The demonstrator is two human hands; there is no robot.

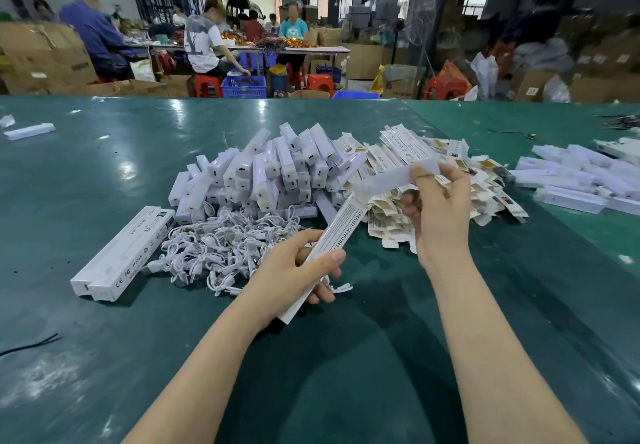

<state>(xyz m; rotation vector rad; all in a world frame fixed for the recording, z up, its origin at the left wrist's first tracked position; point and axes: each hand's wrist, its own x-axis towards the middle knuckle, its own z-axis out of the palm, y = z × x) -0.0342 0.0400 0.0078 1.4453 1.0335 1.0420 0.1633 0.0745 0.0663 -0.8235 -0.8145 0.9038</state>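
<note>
— Over the green table (104,173), where's the carton (341,227)?
— Gripped in my left hand (294,270), long axis toward one o'clock. My right hand (440,208), at two o'clock, pinches the white bar (388,178), its free end nearest the carton's far end

cables (221,249) front | light bars (273,173) behind | flat cartons (433,180) right | table (104,173)

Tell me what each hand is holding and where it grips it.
Left hand grips the long white printed cardboard carton near its lower end; right hand pinches the long white bar at its right end.
</note>
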